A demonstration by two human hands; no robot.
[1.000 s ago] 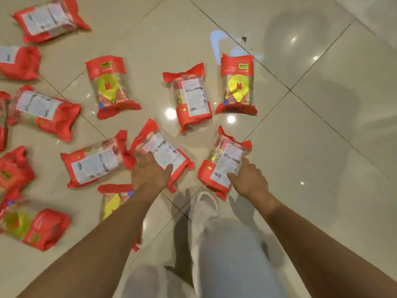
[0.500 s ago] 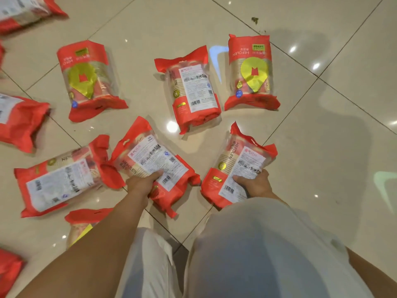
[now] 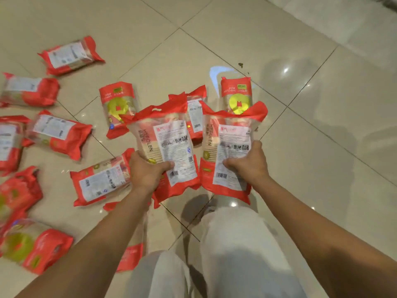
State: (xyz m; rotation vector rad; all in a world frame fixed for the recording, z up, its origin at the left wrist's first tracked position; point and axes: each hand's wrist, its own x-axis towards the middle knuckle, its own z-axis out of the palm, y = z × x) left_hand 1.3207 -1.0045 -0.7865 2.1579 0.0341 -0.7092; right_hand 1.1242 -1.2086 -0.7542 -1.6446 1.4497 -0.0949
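Observation:
My left hand (image 3: 148,172) grips a red and clear packet (image 3: 165,138) by its lower part, label side up, lifted off the floor. My right hand (image 3: 247,163) grips a second, similar packet (image 3: 229,138) the same way, beside the first. Both packets are held upright and side by side over the tiled floor (image 3: 300,147). Behind them lie two more packets, one label up (image 3: 194,110) and one with a yellow emblem (image 3: 237,93), both partly hidden.
Several more red packets lie scattered on the floor to the left, among them one near my left wrist (image 3: 98,181), one with a yellow emblem (image 3: 117,104) and one farther back (image 3: 69,55). My legs in light trousers (image 3: 232,254) fill the lower middle. Bare tiles stretch to the right.
Both hands have lifted their packets off the floor and brought them upright, side by side. The camera view has risen and swung, showing more packets on the left.

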